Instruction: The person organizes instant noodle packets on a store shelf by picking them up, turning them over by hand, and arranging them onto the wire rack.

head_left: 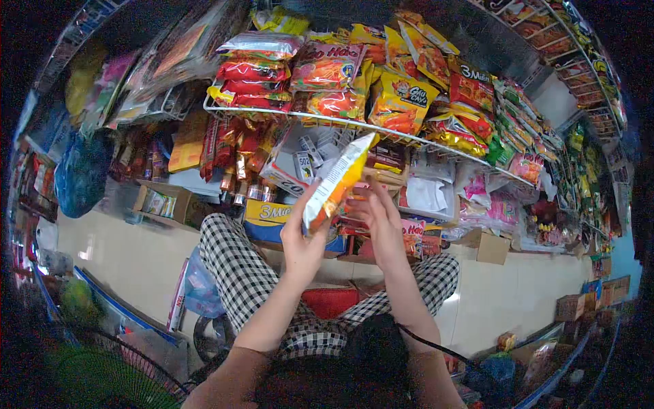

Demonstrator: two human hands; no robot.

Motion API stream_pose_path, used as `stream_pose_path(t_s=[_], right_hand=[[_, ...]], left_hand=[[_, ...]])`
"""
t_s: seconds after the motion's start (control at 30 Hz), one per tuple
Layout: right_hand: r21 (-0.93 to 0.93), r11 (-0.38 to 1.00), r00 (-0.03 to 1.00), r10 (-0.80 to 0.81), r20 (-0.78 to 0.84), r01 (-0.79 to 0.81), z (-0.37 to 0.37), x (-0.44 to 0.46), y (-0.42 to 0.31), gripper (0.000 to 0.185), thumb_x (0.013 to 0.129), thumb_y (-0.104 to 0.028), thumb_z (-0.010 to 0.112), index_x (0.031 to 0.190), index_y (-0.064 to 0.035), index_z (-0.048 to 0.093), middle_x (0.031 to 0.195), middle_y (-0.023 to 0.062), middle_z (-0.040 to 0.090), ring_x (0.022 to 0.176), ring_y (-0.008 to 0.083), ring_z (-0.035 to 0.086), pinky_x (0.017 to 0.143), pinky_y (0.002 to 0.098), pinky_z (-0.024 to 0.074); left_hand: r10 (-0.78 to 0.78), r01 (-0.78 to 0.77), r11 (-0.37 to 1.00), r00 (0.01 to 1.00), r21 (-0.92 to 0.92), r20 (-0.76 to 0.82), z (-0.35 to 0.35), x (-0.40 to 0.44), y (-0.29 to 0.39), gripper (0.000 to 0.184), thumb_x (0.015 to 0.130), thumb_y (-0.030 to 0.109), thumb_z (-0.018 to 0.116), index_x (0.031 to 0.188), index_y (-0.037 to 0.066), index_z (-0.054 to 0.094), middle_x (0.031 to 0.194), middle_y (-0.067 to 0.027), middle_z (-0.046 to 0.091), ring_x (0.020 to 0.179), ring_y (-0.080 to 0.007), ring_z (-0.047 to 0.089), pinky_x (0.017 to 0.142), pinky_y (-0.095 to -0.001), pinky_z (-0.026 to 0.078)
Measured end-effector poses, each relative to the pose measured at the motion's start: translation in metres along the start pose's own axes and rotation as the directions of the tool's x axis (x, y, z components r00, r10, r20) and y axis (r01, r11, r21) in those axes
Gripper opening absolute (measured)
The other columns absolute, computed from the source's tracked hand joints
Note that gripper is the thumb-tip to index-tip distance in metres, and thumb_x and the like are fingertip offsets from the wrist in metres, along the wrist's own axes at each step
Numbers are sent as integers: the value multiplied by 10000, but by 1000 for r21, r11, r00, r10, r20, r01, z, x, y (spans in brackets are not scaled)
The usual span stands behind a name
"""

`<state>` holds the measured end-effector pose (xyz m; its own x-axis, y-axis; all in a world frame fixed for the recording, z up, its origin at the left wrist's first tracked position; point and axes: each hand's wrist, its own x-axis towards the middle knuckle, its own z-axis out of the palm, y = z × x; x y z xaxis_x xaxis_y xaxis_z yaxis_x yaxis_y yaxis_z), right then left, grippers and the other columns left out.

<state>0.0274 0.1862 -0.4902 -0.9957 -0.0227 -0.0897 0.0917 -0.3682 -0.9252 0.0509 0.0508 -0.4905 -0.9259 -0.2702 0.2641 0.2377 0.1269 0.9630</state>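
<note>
Near the middle of the head view, my left hand (303, 238) is closed on the lower end of a yellow and orange packet (340, 180) with a white printed back, which is tilted with its top toward the upper right. My right hand (378, 218) is just to the right of the packet, its fingers apart and slightly curled; it appears to hold nothing. Behind both hands, a white wire shelf (327, 119) bears stacked noodle packets, with a yellow packet (402, 102) and pink packets (327, 65) among them.
Below the shelf are a blue and yellow carton (266, 221), a white box (289, 167) of small items, and a small open carton (163, 204) at left. A fan (129, 368) stands at lower left. Hanging goods and a blue bag (82, 177) line the left side.
</note>
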Motion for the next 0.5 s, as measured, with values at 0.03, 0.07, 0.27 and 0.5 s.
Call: stream_pose_path(t_s=[0.03, 0.07, 0.27, 0.5], right_hand=[[-17, 998, 997, -51, 66, 53, 2, -2, -6, 505, 910, -218, 424, 1318, 2, 224, 1179, 111, 461, 1032, 184, 493, 881, 330, 399], [-18, 998, 996, -51, 67, 52, -1, -1, -5, 505, 910, -218, 424, 1318, 2, 224, 1179, 111, 461, 1032, 184, 493, 881, 330, 399], [-170, 963, 973, -191, 129, 211, -2, -9, -2, 448, 910, -178, 413, 1286, 16, 266, 1197, 106, 449, 1072, 192, 466, 924, 330, 366], [176, 984, 999, -17, -29, 22, 7, -11, -20, 393, 837, -108, 499, 1199, -6, 386, 1123, 70, 497, 1034, 164, 476, 896, 303, 375]], left_hand=[[121, -121, 992, 993, 32, -11, 0, 1, -3, 465, 694, -29, 597, 1143, 24, 490, 1169, -135, 520, 1075, -215, 503, 909, -309, 379], [121, -120, 992, 993, 31, -13, 0, 1, 0, 465, 694, -29, 597, 1143, 24, 490, 1169, -135, 520, 1075, -215, 503, 909, -309, 379], [460, -502, 801, 865, 325, 201, -8, 6, 11, 425, 658, 46, 578, 1082, 83, 565, 1184, -121, 507, 1158, -309, 413, 1012, -461, 218], [478, -630, 596, 777, 499, 409, -8, 2, 12, 523, 639, -14, 521, 1087, 249, 577, 1284, 1, 428, 1204, -236, 355, 1027, -510, 101]])
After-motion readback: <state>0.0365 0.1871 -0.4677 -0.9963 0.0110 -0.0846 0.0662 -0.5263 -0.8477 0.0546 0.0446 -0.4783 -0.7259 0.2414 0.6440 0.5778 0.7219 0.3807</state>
